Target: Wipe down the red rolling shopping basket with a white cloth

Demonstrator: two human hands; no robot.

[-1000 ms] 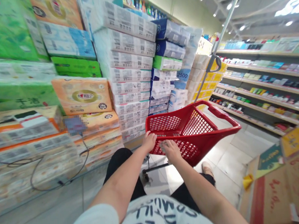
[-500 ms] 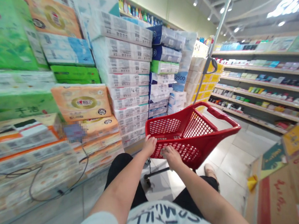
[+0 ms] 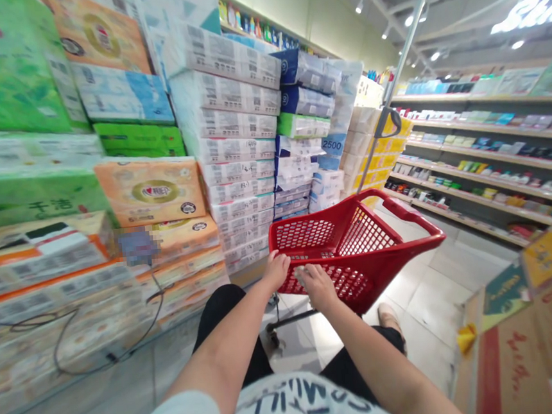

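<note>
A red plastic shopping cart [image 3: 382,268] stands right in front of me, its perforated basket turned side-on and its handle at the far right. My left hand [image 3: 276,270] grips the near left corner of the basket rim, fingers curled over the edge. Against the outside of the near wall, just below the rim, is my right hand [image 3: 319,287]. It is closed on a small crumpled pale-grey cloth [image 3: 302,275], which pokes out at the fingertips; the rest is covered by the hand. Inside the basket I make out no goods.
Tall stacks of packaged tissue [image 3: 234,120] rise on the left and behind the cart. A black cable [image 3: 63,316] hangs over the lower packs. Cardboard boxes [image 3: 515,347] stand at the right, stocked shelves [image 3: 483,150] beyond. A metal pole [image 3: 405,54] leans behind the cart.
My right hand has shifted slightly up along the basket's near wall, towards the rim, with the cloth. The left hand and the cart stay where they were.
</note>
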